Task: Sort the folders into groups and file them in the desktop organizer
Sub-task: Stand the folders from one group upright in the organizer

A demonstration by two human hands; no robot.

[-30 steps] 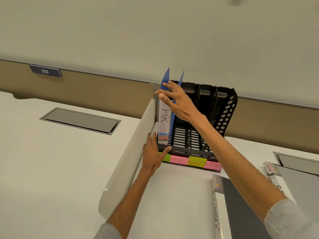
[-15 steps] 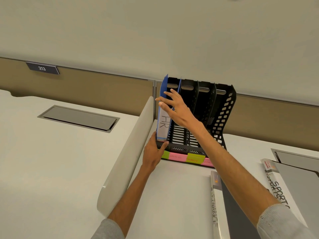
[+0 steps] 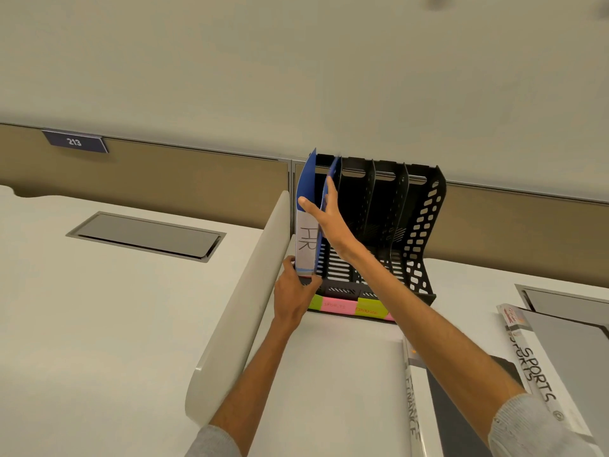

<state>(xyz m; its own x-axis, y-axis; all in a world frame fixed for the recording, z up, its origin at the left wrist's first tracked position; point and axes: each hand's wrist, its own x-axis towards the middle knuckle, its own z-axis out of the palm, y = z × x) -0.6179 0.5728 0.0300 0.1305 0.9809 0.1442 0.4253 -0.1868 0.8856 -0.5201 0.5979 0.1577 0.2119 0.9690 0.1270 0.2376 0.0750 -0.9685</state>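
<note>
Right three organizer (image 3: 425, 225) slots open; divider (image 3: 244, 291) crowds left.

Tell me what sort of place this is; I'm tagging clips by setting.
Probably an office workstation: white desks split by a divider panel, a number plate reading 213 on the partition, and a black desktop organizer holding an HR folder.

one head-worn view looks forward and down, close over the desk (image 3: 346, 351).

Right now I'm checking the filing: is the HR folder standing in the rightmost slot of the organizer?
No, the HR folder stands in the leftmost slot of the black organizer.
</note>
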